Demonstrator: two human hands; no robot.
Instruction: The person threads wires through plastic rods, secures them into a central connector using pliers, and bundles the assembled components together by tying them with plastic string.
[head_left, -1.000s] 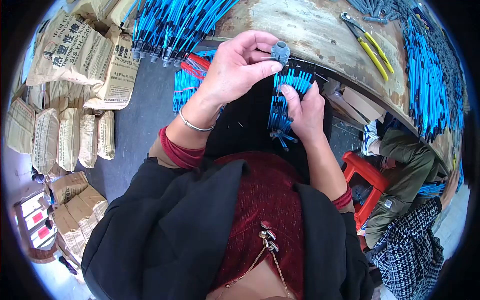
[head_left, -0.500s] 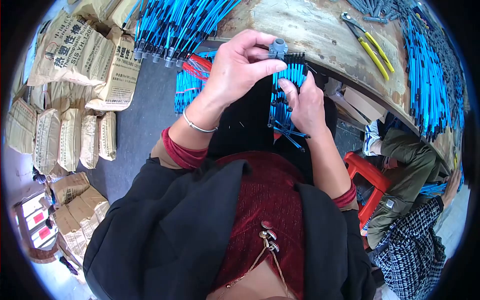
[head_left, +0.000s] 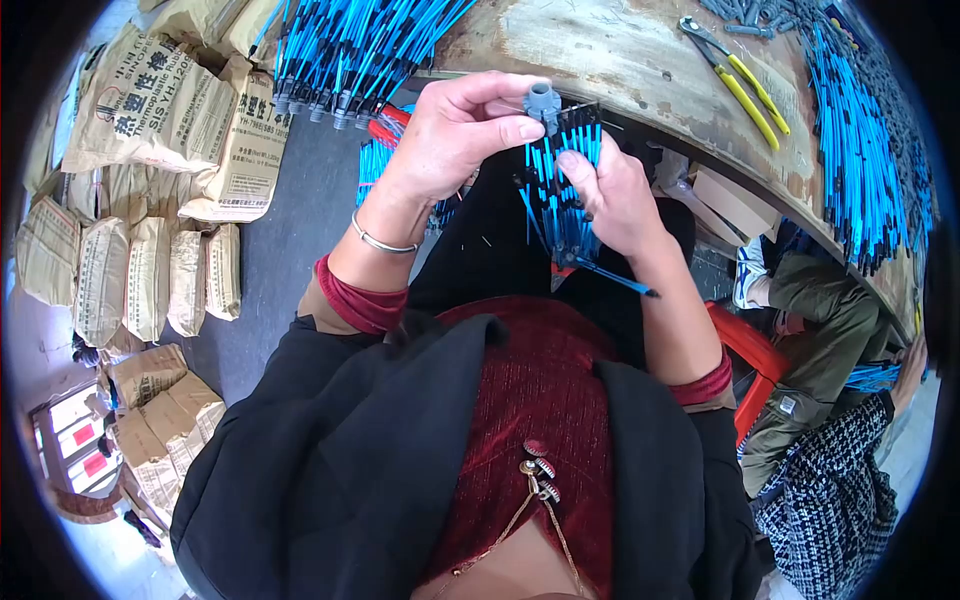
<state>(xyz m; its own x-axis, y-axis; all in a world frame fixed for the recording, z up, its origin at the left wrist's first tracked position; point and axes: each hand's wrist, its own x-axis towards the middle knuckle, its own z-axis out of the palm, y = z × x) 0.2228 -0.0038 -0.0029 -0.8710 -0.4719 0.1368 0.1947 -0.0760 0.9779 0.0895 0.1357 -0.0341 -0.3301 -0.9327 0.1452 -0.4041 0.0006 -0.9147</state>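
My left hand (head_left: 450, 138) pinches a grey plastic fitting (head_left: 542, 101) between thumb and fingers, at the near edge of the table. Close beside it, my right hand (head_left: 618, 195) is wrapped round a bunch of blue sticks with black ends (head_left: 560, 190). The bunch hangs below the fitting, over my lap, and a few sticks splay out at its lower end. Whether the fitting touches the sticks is hard to tell.
The wooden table (head_left: 590, 45) bears yellow-handled pliers (head_left: 745, 90), a blue stick pile (head_left: 350, 50) at left and another (head_left: 855, 150) at right. Paper sacks (head_left: 170, 130) stand left. A seated person's leg (head_left: 825, 320) and a red stool (head_left: 750, 350) are right.
Both hands have shifted slightly, the left one leftward with the fitting. The bunch of sticks has spread, and one stick now points out to the lower right.
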